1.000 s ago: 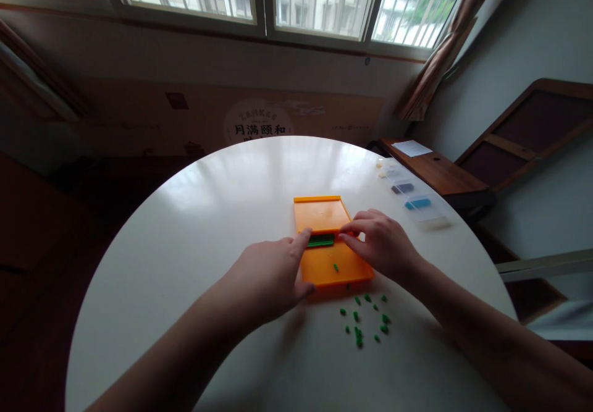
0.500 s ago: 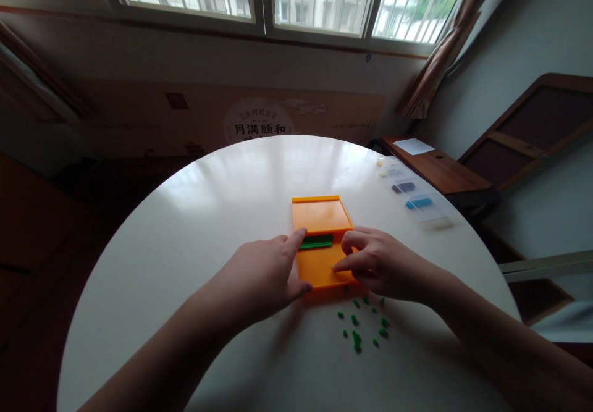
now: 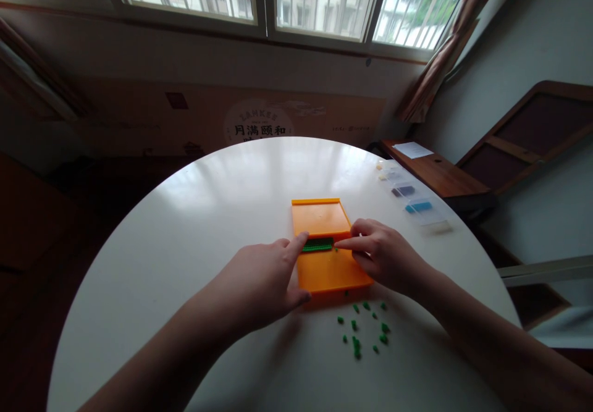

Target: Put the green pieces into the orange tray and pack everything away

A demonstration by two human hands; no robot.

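An orange plastic tray [image 3: 333,271] lies on the white table, with a raised lighter orange panel [image 3: 321,217] along its far half. Green pieces [image 3: 319,244] stand in tight rows against the step between the two. My left hand [image 3: 271,276] grips the tray's left side, its index finger at the step and its thumb at the near corner. My right hand [image 3: 382,251] is over the tray's right side. Its index finger is stretched out beside a single small green piece [image 3: 336,249] near the right end of the rows; contact cannot be made out. The other fingers are bent.
Several loose green pieces [image 3: 356,344] are scattered on the round white table [image 3: 185,227], in front of the tray. Clear plastic containers [image 3: 424,213] with blue, dark and yellowish contents stand at the table's right edge. A wooden desk [image 3: 445,174] with a paper is beyond.
My right index finger has moved away from me, from the tray's middle to the end of the green rows. A small green piece now shows beside it. My left hand stays put.
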